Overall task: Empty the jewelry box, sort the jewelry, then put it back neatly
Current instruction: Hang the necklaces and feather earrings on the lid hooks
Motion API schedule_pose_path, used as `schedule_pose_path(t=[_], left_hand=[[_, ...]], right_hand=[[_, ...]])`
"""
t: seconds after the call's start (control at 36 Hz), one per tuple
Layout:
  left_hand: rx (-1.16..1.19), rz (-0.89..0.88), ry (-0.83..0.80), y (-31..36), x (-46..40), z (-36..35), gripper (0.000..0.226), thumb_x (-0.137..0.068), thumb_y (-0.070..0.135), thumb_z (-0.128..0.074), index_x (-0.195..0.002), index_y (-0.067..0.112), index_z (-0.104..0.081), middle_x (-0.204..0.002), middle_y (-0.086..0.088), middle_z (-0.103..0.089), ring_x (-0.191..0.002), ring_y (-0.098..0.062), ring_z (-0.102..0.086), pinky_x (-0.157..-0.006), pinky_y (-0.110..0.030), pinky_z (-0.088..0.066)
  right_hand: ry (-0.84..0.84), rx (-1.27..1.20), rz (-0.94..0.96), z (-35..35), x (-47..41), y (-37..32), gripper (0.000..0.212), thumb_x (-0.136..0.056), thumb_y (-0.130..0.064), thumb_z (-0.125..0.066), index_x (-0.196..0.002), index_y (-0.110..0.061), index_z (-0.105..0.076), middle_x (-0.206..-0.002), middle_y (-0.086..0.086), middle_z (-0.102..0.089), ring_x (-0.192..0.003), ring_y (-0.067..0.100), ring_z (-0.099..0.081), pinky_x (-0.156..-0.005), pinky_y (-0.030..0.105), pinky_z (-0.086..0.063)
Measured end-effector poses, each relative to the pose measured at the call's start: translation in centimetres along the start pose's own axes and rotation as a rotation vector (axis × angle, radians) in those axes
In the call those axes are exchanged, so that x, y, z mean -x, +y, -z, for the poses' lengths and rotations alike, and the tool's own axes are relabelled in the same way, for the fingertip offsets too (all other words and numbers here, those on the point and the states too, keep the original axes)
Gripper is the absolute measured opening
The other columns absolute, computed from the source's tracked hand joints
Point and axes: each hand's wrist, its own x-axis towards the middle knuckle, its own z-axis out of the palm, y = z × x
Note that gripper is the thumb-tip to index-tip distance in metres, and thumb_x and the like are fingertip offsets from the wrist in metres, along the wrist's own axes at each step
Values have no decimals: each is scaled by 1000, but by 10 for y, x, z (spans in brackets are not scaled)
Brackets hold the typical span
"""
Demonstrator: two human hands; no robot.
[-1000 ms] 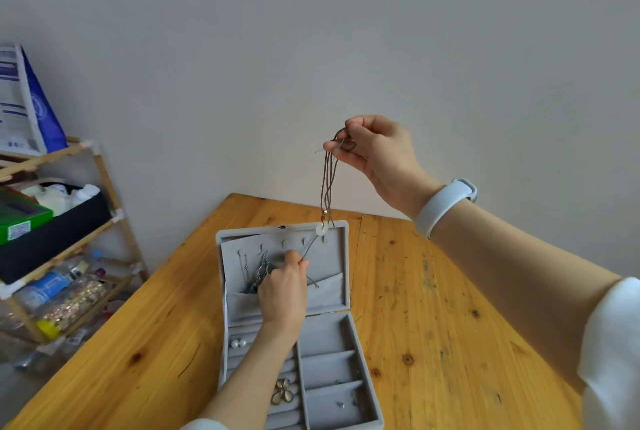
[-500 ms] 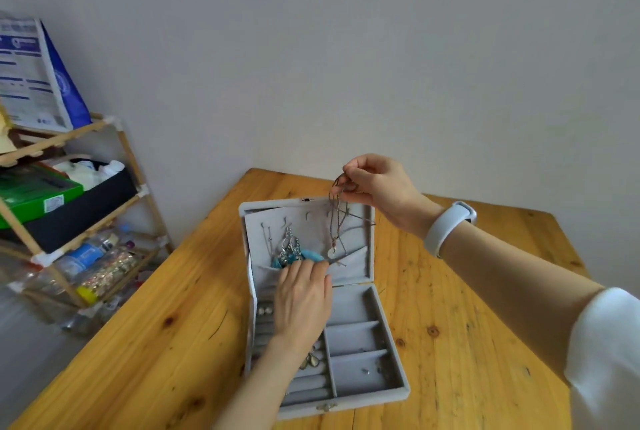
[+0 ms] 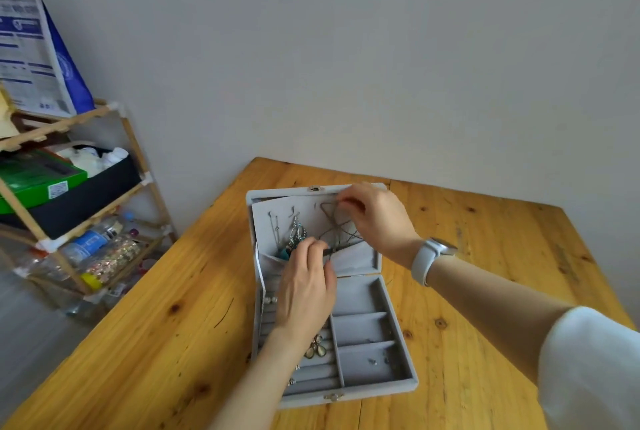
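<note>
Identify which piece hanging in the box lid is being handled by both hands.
The brown cord necklace at the lid's right side: the right hand pinches its top and the left hand its lower end. The dangling silver earrings beside it hang untouched.

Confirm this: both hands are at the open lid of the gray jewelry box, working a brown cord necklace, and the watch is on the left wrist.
Not quite: the head view shows the watch on the right wrist. The rest stands: left hand and right hand work the necklace at the jewelry box lid.

— What stands around the wooden worktop (image 3: 485, 291)?
— A plain grey wall (image 3: 346, 48) behind; at left a wooden shelf rack (image 3: 131, 138) with bottles (image 3: 93, 242) and a green box (image 3: 41, 180), on grey floor (image 3: 31, 343)
</note>
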Motion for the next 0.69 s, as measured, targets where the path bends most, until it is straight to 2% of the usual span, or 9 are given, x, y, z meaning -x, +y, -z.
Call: schedule_pose_path(t=[0.08, 0.14, 0.22, 0.31, 0.44, 0.53, 0.64, 0.69], left_hand=[[-11, -30, -22, -2, 0, -1, 36, -77, 6, -66, -110, 3, -54, -106, -10, -57, -94, -23, -61, -79, -29, -53], [-24, -54, -49, -3, 2, -3, 40, -77, 8, -66, -114, 3, -52, -108, -11, -56, -94, -24, -60, -79, -32, -54], [-65, -67, -76, -4, 3, -5, 45, -76, 11, -65, -118, 4, -50, -112, -12, -55, -93, -25, -58, -78, -35, -53], [-114, -79, -110, -5, 4, -7, 50, -75, 13, -64, -122, 4, -50, -119, -12, -54, -90, -26, -56, -77, -35, -52], [-189, -114, -137, -4, 5, -10, 51, -74, 18, -63, -123, 8, -50, -121, -6, -53, -89, -23, -50, -70, -36, -50], [-190, -114, -122, -3, 4, -10, 50, -73, 16, -63, -121, 8, -50, -119, -8, -55, -88, -24, -52, -69, -36, -50], [-184, -103, -139, -4, 4, -10, 45, -78, 17, -45, -122, 7, -47, -122, -10, -52, -90, -26, -54, -73, -40, -52], [-165, -97, -137, -4, 3, -9, 49, -78, 13, -52, -126, 5, -47, -127, -11, -49, -91, -27, -55, -76, -41, -52]], right_hand=[[90, 32, -28, -8, 6, 9, 16, -89, -14, -54, -102, -13, -63, -100, 3, -66, -89, 21, -59, -74, 35, -48], [143, 39, -27, -12, 7, 9, 13, -89, -11, -53, -98, -11, -62, -95, 4, -66, -86, 22, -59, -70, 36, -48], [262, 143, 14, -19, 3, 6, 9, -86, -11, -54, -87, -12, -64, -83, 2, -66, -78, 24, -60, -54, 35, -48], [404, 297, 53, -27, -2, 7, 13, -80, -18, -53, -75, -14, -65, -72, 1, -63, -65, 24, -59, -42, 25, -40], [479, 449, 78, -38, -8, 17, 17, -78, -19, -51, -70, -14, -65, -69, 3, -61, -61, 26, -55, -56, 31, -40], [462, 504, 75, -42, -7, 23, 13, -77, -15, -53, -69, -14, -63, -67, 2, -61, -61, 26, -55, -57, 32, -38], [440, 551, 98, -45, 1, 30, 17, -78, -15, -53, -69, -15, -66, -65, 1, -60, -62, 26, -53, -57, 30, -32], [417, 540, 139, -45, 8, 33, 18, -80, -15, -52, -75, -16, -70, -70, 1, -62, -65, 26, -53, -58, 30, -32]])
